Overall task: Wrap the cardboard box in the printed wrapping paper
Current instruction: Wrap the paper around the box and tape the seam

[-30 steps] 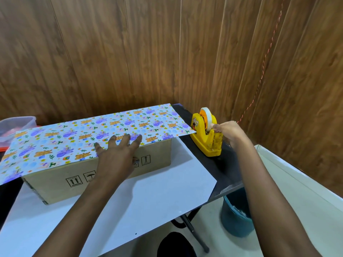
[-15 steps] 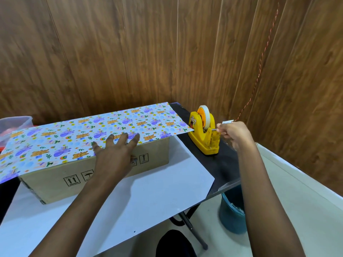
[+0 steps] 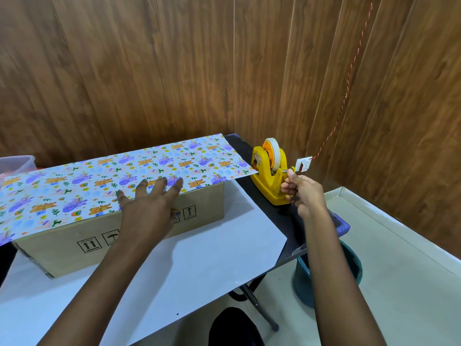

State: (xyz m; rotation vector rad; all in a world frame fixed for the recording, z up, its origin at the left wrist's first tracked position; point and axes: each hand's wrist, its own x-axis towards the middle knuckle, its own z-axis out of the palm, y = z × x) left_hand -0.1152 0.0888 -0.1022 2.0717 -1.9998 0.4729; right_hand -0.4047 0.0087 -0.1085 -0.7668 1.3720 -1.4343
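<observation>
Facing wood-panelled walls across black table: left hand spread on wrapping paper, right hand pinching tape.

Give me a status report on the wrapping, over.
Left hand flat on wrapping paper atop cardboard box, front face bare. Right hand pinching tape at yellow dispenser. Nothing in the way.

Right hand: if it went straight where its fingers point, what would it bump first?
Probably the yellow tape dispenser, right ahead of the right hand, which seems to pinch its tape.
</observation>
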